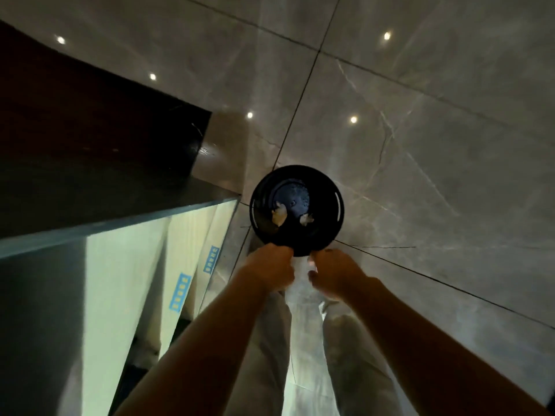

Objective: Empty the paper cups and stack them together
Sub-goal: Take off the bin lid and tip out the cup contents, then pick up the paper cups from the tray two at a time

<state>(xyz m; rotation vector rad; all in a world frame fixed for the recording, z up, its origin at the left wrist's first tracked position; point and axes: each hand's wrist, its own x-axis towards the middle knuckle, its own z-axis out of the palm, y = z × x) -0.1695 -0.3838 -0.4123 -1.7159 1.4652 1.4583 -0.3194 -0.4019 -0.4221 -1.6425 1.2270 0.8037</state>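
Hands, left (270,270) and right (332,273), clasp a pale cup (300,267) between them above black bin (296,210).

Both hands (271,270) (333,276) over black bin (327,202); scraps (279,214) inside

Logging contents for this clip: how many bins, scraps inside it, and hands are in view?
Bin: 1
Scraps in it: 2
Hands, left and right, both at the bin's near rim: 2
Total: 5
No paper cup can be made out.
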